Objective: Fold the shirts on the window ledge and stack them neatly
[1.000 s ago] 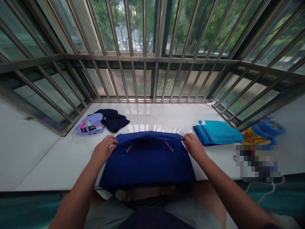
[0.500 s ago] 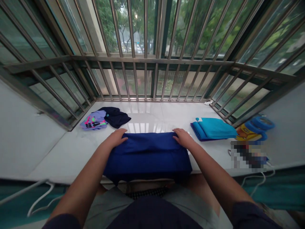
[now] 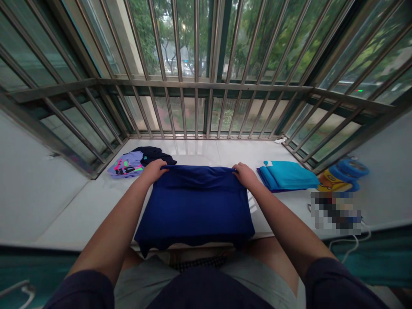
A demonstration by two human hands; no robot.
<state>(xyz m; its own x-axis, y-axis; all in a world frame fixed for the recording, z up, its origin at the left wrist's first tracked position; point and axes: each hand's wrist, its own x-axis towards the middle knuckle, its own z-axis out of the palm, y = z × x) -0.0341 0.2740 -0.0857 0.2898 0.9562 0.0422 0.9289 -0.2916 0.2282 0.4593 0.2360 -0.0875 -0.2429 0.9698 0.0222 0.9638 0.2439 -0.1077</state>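
Fingers (image 3: 156,168) of the left hand (image 3: 153,171) and the right hand (image 3: 246,176) were pinching the far edge of a folded navy-blue cloth garment (image 3: 195,210), which lay flat in the lower centre of the frame, on a white tiled window ledge (image 3: 86,210).

This spot is looking like part of a private home, a bay window with a deep ledge. Vertical stainless-steel security bars (image 3: 196,43) are running across the glass panes, the kind fitted on residential windows, and leafy green trees (image 3: 144,34) are showing outside. A wide, glossy white tile ledge (image 3: 206,148) is serving as a household folding surface. Everyday clothing is lying along it: a deep blue garment (image 3: 193,206), a folded turquoise garment (image 3: 286,176), a lilac printed garment (image 3: 125,166) and a crumpled black garment (image 3: 154,153). A yellow cartoon-printed item (image 3: 334,181) is sitting nearby too.
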